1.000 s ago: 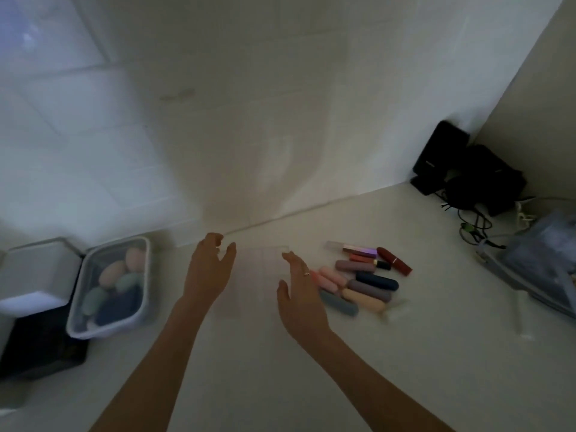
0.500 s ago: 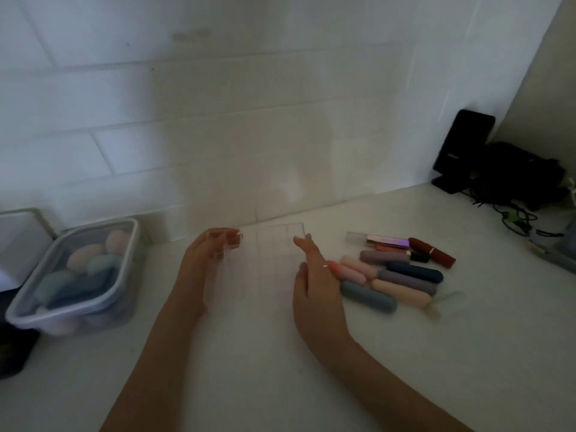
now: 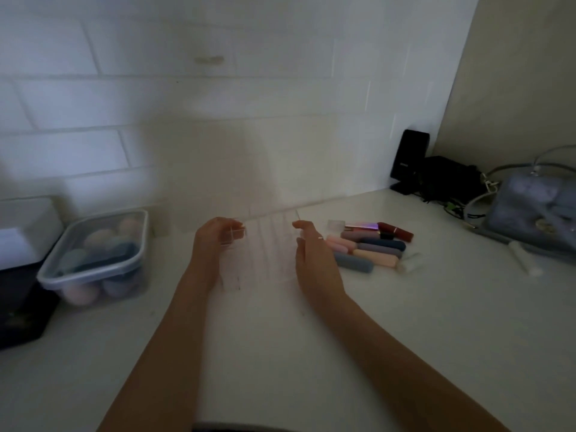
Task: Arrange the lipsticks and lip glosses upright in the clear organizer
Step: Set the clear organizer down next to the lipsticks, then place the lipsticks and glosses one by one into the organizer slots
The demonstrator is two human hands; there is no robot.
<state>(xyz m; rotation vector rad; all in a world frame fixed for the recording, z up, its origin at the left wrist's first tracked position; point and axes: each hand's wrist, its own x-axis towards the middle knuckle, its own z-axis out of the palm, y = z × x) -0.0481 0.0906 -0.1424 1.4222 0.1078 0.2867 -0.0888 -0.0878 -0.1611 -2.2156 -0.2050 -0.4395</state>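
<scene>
The organizer (image 3: 261, 247), a clear gridded box, is sitting on the pale counter (image 3: 389, 322) close to the tiled wall (image 3: 218, 104), between the two hands. The left hand (image 3: 212, 244) is curling over its left upper corner, fingers bent around the rim and gripping it. The right hand (image 3: 311, 257) is lying flat against the organizer's right side, fingers straight and together; whether they are actually pressing on the wall or only resting just beside it is hard to judge in this dim light. A ring is showing on one right finger.

The lipsticks (image 3: 371, 247) are lying flat in a loose heap on the counter just beside the right hand, none of them standing in the organizer. Among them, a pink tube (image 3: 341, 244) is lying nearest the hand, a grey-blue tube (image 3: 353, 264) is lying at the front, a peach tube (image 3: 375, 258) is lying just behind it, and a dark red tube (image 3: 396, 231) is lying at the far edge. A clear-capped gloss (image 3: 352, 226) is lying at the back of the heap.

A lidded tub (image 3: 96, 254) of pastel sponges is sitting well to the left. A black case (image 3: 408, 160) is leaning in the far corner, with a grey bag (image 3: 533, 216) sitting at the right.
</scene>
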